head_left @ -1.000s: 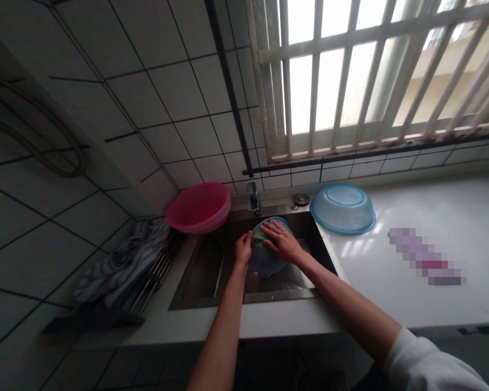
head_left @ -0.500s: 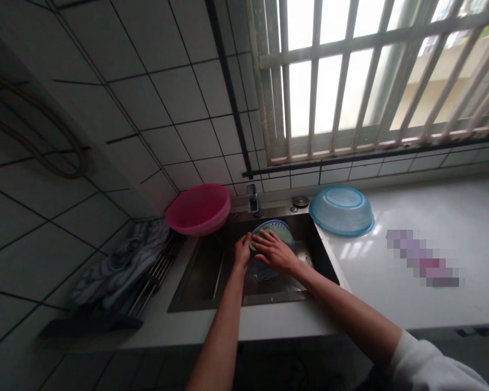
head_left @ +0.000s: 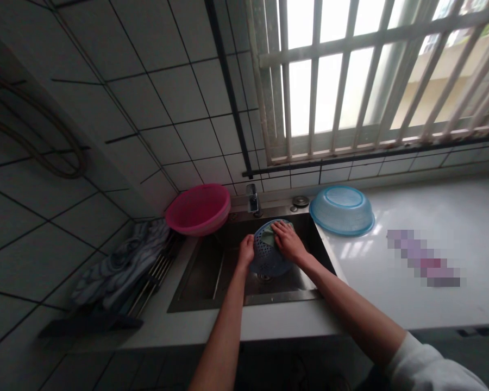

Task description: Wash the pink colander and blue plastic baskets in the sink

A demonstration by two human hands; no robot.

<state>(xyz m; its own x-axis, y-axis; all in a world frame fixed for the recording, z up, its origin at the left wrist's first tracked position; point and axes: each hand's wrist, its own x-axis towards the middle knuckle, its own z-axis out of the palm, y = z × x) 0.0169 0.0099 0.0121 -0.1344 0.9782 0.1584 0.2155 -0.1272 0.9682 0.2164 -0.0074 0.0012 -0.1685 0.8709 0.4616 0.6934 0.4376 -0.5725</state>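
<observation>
A blue plastic colander (head_left: 264, 260) is held tilted over the sink (head_left: 236, 293), its holed side showing. My left hand (head_left: 246, 250) is closed on the colander's left rim. Under the fingers of my right hand (head_left: 289, 241) is a green cloth (head_left: 268, 235), pressed against the colander near its upper right rim. Part of the cloth and the colander's right side are hidden by that hand.
A pink basin (head_left: 199, 209) leans left of the faucet (head_left: 252, 198). Right of the sink, a light-blue basket (head_left: 342, 212) lies upside down on the white counter (head_left: 432, 206), near a blurred purple item (head_left: 424, 258). Striped cloth (head_left: 122, 260) lies at left beside a metal rack (head_left: 152, 277).
My right hand has moved the green cloth across the colander, and is now at its upper right. The colander has turned a little, showing more holes. My left hand stays on the rim.
</observation>
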